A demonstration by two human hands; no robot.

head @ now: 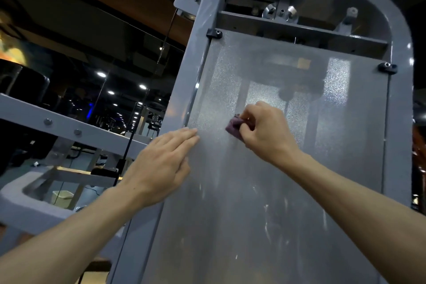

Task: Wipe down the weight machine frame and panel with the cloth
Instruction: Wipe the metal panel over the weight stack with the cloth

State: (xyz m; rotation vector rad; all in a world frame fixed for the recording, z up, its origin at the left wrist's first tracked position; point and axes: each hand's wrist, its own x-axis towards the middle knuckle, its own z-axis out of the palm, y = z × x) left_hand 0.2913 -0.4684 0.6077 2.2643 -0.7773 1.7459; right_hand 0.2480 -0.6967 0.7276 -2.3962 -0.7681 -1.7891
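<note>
We find no brand, label or readable writing anywhere on the weight machine; a small tan patch shows through the upper part of the translucent panel (288, 168), but nothing on it can be read. Our right hand (265, 129) reaches up from the lower right, wrist bent, with the fingers curled tight around a small purple cloth (232, 128), which it presses against the frosted panel about midway up. Only the left part of the cloth peeks out past the fingers. Our left hand (163, 163) comes up from the lower left with the fingers straight and together, laid flat against the panel's left edge, the fingertips reaching just beside the grey frame (196, 53) upright (holding nothing). The two hands sit near each other, the left a little lower. The panel's lower half carries pale streaks and smudges. Black corner clips (214, 33) fasten the panel to the frame, and pulley hardware (280, 12) sits behind the crossbar above.
</note>
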